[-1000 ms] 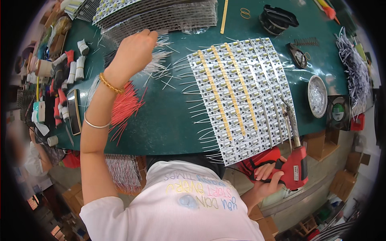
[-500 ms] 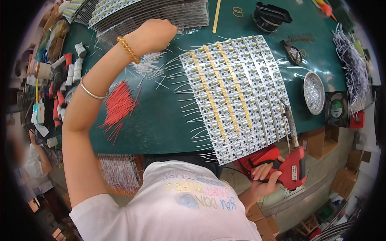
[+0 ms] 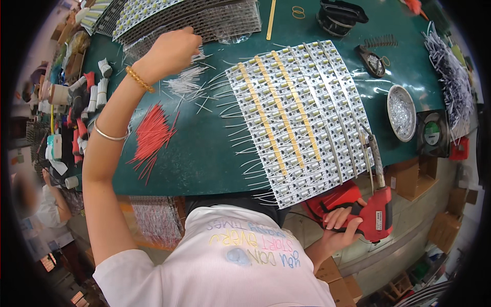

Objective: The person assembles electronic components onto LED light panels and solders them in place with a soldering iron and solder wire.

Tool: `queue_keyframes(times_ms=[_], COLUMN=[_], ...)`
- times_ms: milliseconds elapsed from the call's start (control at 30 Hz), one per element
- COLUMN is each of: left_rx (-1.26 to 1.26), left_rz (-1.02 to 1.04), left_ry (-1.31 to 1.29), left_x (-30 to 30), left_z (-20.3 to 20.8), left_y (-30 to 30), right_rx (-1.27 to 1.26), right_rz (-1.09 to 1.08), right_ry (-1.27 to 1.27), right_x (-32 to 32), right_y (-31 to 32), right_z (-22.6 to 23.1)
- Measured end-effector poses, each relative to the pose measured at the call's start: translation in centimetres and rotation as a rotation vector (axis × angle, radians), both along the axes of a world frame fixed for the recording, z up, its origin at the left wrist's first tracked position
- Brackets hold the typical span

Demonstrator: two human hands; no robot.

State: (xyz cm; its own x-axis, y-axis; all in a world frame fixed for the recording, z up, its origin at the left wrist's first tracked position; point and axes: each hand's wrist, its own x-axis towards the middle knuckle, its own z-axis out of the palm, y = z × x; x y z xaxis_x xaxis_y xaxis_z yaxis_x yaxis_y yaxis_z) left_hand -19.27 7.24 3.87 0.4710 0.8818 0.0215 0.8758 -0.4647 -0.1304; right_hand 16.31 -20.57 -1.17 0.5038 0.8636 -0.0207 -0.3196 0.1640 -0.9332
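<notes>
My right hand (image 3: 343,225) is wrapped round the handle of a red and black soldering gun (image 3: 379,219). Its metal tip points up along the right edge of a panel of small circuit boards (image 3: 322,110), covered in rows of small components. Yellow strips and thin bars run across the panel, and white wires stick out from its left side. My left hand (image 3: 175,50) hovers over a loose pile of cut white wires (image 3: 185,81), its fingers curled together; whatever they may pinch is hidden. A heap of red wires (image 3: 152,132) lies nearer to me on the green table.
Stacked board panels (image 3: 192,23) stand at the far left. On the right are a metal bowl (image 3: 401,113), a small black dish (image 3: 370,61), a coiled spring (image 3: 381,41), a black fan (image 3: 432,133) and a wire bundle (image 3: 450,82). A black container (image 3: 341,18) sits at the back.
My left hand has moved left and slightly toward me, over the white wires. My right hand and the soldering gun have barely shifted.
</notes>
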Motion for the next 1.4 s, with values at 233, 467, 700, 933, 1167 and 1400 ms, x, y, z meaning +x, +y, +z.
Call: queue_keyframes(times_ms=[233, 467, 700, 933, 1167, 1400], left_rx=[-0.107, -0.417, -0.814, -0.809, -0.435, -0.621], left_rz=[0.137, 0.329, 0.312, 0.180, 0.078, 0.221], left_ry=[-0.187, -0.849, -1.435, -1.293, -1.078, -1.058], left_x=[-0.8, 4.7, 12.9, 19.5, 21.2, 21.3], left_z=[0.6, 2.1, 0.6, -0.9, -3.9, -4.0], left_y=[-1.1, -6.1, -11.3, -10.7, -10.4, -9.7], right_rx=[-0.006, 0.041, -0.013, -0.136, -0.132, -0.216], right_rz=[0.013, 0.054, 0.055, 0.026, 0.055, 0.107], right_ry=[0.009, -0.036, -0.090, -0.252, -0.178, -0.250], right_x=[0.0, 0.1, -0.5, 0.1, 1.7, 1.0], right_y=[-0.3, -0.9, -0.6, -1.0, -2.5, -1.0], right_z=[-0.1, -0.2, -0.4, 0.4, 0.5, 1.2])
